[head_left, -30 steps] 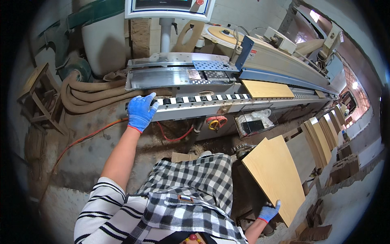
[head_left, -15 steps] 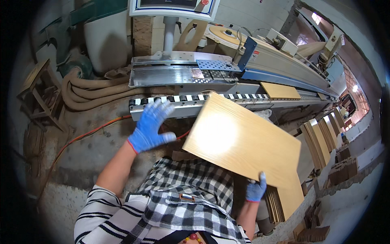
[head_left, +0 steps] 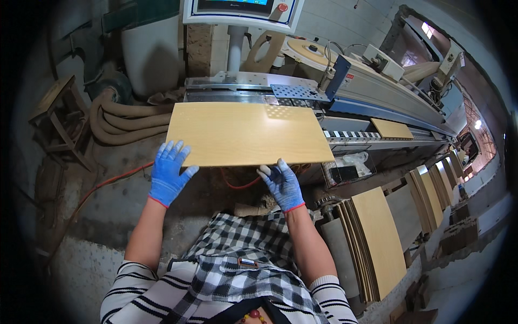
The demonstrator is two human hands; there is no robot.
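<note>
A rectangular light wood-grain board [head_left: 248,135] lies lengthwise in front of me, over the front of a long edge-banding-type machine [head_left: 377,81]. My left hand [head_left: 168,175], in a blue glove, is at its near left corner, fingers laid over the corner and thumb by the front edge. At the front edge, right of the middle, my right hand [head_left: 283,186], in a matching glove, grips the board; part of its grip is hidden. Beyond the board, its far side covers much of the machine's bed and roller track [head_left: 350,135].
Another board [head_left: 392,129] lies farther along the machine. To my right a stack of boards [head_left: 377,243] stands beside a grey roller [head_left: 342,254], with more stacks behind. A control panel [head_left: 243,12] rises ahead. Hoses [head_left: 129,121] and a wooden stool [head_left: 62,124] are at left.
The board has swung level and moved left and away from me, over the machine's front. My right hand has moved left and forward with it. My left hand, free before, now touches its corner.
</note>
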